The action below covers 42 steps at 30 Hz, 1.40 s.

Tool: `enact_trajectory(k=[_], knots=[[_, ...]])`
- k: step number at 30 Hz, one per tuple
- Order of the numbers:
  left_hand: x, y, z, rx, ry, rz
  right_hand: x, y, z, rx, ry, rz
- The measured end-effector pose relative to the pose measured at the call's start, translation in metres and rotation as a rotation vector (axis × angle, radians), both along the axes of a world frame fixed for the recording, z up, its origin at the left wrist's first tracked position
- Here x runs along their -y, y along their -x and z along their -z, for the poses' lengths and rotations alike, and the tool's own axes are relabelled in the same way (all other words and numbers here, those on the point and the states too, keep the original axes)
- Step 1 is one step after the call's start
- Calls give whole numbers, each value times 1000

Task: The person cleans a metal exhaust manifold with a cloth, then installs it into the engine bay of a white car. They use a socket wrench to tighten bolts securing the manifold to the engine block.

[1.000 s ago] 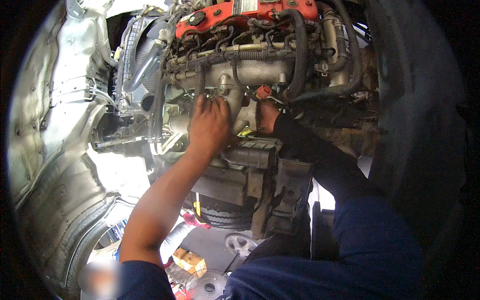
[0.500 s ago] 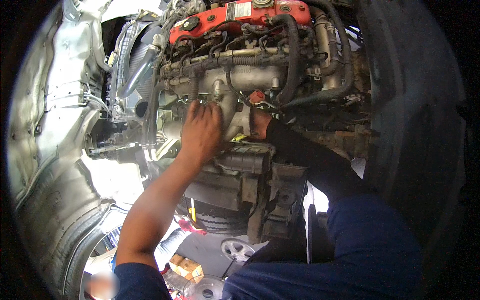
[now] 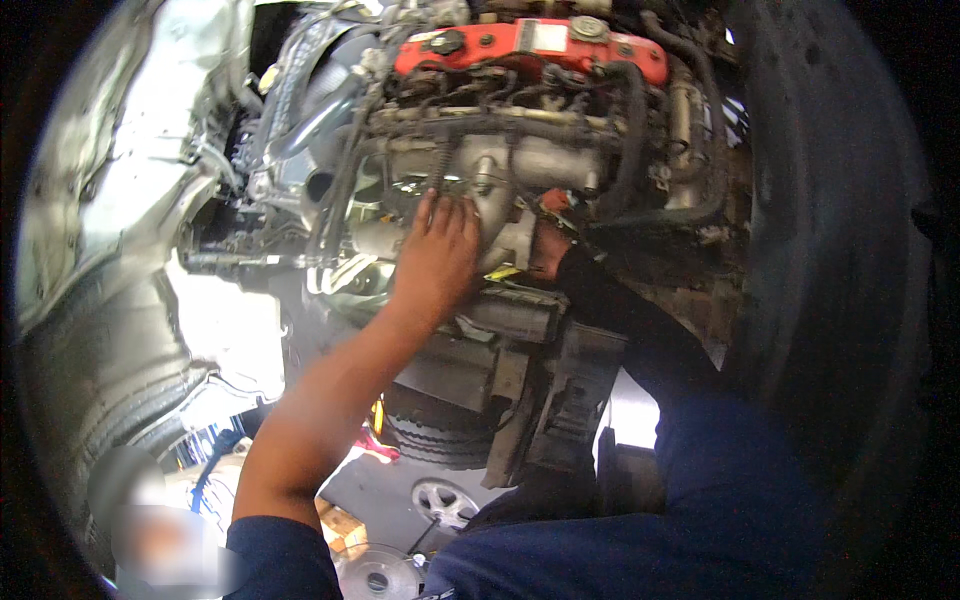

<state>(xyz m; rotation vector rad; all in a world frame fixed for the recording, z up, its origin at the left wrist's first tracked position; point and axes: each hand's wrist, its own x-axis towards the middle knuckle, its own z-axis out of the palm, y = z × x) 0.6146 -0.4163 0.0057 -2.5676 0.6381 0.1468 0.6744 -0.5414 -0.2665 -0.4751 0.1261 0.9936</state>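
Note:
My left hand lies over the left side of a curved metal intake pipe on the engine. Its back faces up and its fingers are slightly apart, pointing into the engine; nothing shows in them, and the tips are partly lost among the parts. To the right of the pipe's flange is my right hand, its fingers hidden behind the metal. Just above that hand sits a small red part, blurred. A bright yellow piece shows below the pipe, between my hands.
A red engine cover with a black cap tops the engine. Black hoses run down its right side. Below are a dark box-shaped housing and a tire. On the floor stand a fan and a cardboard box.
The whole view has shifted, so the engine appears farther right and slightly lower. My left hand's fingers look straighter than before. The right hand keeps its place beside the pipe.

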Motion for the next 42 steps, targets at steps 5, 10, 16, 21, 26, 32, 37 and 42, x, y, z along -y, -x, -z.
enact_trajectory(k=[5, 10, 16, 21, 26, 32, 37, 42], knots=[[-21, 105, -53, 35, 482, -194, 25, -7, -14, 69, 58, -7], [-111, 308, -85, 209, 732, -774, 62, -13, 16, 57, 408, -89], [-138, 618, -33, 231, 388, -1454, 133, -31, 59, 247, 561, -225], [-90, 829, 26, -296, 102, -2023, 165, -37, -16, 1433, 839, -437], [-82, 935, 82, -507, 356, -1940, 216, 78, -172, 827, 1203, -210], [-104, 958, 113, -280, 760, -2079, 216, 164, -257, 305, 1169, 271], [-140, 999, 114, -87, 749, -2157, 238, 210, -228, 241, 1154, 381], [-130, 1099, 150, 129, 772, -2083, 242, 261, -196, 235, 1288, 507]])
